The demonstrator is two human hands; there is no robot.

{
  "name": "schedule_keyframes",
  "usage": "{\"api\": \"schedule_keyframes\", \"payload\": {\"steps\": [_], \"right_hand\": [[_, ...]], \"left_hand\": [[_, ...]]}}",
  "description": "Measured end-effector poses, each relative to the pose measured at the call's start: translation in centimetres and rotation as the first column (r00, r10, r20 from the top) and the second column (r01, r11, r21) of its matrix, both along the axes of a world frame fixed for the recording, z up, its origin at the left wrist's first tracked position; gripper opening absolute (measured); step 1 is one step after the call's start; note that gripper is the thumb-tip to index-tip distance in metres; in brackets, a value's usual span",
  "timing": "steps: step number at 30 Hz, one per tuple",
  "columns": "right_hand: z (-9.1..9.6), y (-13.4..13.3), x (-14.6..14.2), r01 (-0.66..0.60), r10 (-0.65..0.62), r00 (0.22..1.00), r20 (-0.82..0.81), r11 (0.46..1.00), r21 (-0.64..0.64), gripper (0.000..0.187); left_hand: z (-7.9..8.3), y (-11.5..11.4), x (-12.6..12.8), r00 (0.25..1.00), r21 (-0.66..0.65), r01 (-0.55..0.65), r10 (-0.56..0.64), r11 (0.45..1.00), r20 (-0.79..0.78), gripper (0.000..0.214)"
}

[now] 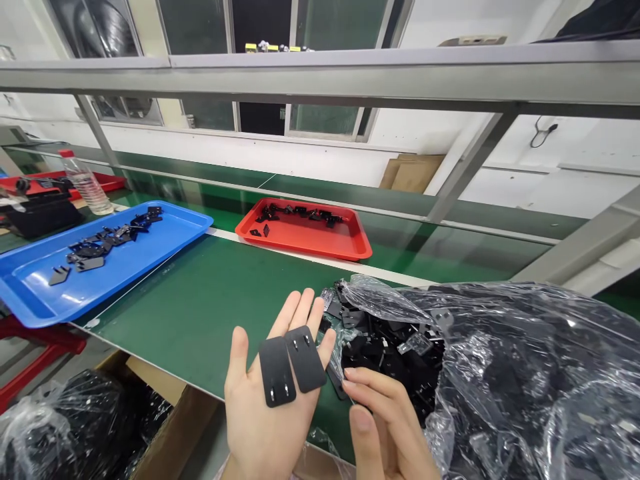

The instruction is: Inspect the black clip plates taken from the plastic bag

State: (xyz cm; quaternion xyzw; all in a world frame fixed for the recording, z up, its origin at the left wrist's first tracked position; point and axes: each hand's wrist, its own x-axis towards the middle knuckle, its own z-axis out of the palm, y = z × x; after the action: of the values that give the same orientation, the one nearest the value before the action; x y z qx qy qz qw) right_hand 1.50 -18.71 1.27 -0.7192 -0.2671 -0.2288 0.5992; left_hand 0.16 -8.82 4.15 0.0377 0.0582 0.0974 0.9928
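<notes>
My left hand [273, 427] is turned palm up, fingers stretched and spread. On it lie two flat black plates with rounded corners, a left plate [277, 367] and a right plate [306, 360], each with two small shiny prongs. To the right, my right hand [387, 423] is beside the mouth of a clear plastic bag [505, 373]. Its fingers are bent and its thumb stands apart, with nothing visible between them. Whether its fingertips touch the bag's edge I cannot tell. Many similar black parts [390, 353] fill the bag's opening.
A blue tray [165, 247] with black parts is at the left on the green table [200, 300]. Behind my hands sits a red tray [310, 243] with more parts. A bottle [87, 183] stands far left. Below the table edge is a cardboard box [170, 427]; a shelf [320, 77] spans above.
</notes>
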Motion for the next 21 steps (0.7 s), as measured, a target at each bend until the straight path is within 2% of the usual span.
{"api": "schedule_keyframes", "payload": {"steps": [5,12,17,21], "right_hand": [[0.2,0.0,0.3,0.073,-0.066,0.995,-0.074,0.993,0.095,0.016],[-0.6,-0.7,0.5,0.025,-0.016,0.990,-0.142,0.998,0.060,0.015],[-0.9,-0.7,0.7,0.002,0.019,0.974,-0.226,0.996,0.091,0.015],[-1.2,-0.7,0.9,0.000,0.023,0.973,-0.228,0.995,0.101,0.015]], "left_hand": [[-0.4,-0.2,0.3,1.000,0.016,-0.014,0.014,1.000,-0.008,0.057],[-0.9,-0.2,0.8,1.000,0.055,-0.019,0.019,0.998,-0.010,0.057],[-1.4,0.2,1.1,0.996,0.062,0.035,-0.040,0.997,0.080,0.060],[-2.4,0.7,1.8,0.983,0.044,0.105,-0.110,0.994,0.148,0.062]]}}
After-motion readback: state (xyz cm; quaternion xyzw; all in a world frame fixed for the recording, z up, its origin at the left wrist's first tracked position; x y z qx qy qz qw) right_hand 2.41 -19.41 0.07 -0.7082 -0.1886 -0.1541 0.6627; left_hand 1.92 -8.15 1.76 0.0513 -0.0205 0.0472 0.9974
